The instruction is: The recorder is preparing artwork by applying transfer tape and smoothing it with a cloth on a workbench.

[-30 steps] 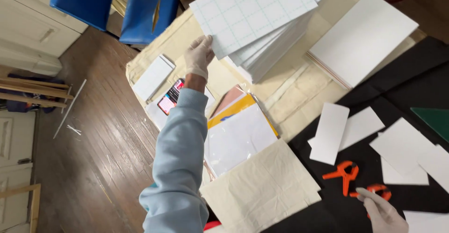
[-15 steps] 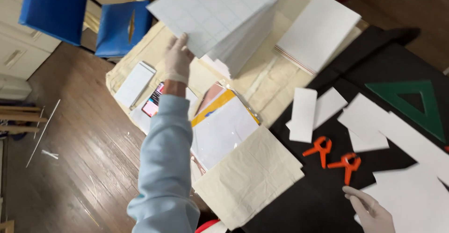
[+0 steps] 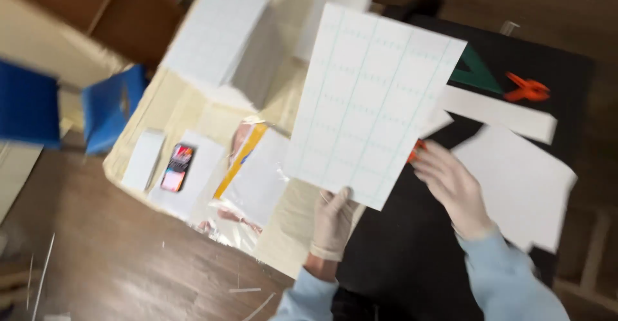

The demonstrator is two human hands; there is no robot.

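The surface (image 3: 193,112), draped in tan cloth on the left and a black mat (image 3: 399,256) on the right, is crowded. A stack of gridded sheets (image 3: 222,44) sits far left. The gridded sheet (image 3: 373,102) hangs in the air above the middle, pinched at its near edge only by the gloved left hand (image 3: 331,221), fingers closed on it. Held by 1 edge, it could flop, crease or slip. The right hand (image 3: 450,186) is spread open, holding nothing, just beside the sheet's right edge; a hasty grab could buckle it or knock the orange clamp (image 3: 415,150) beneath.
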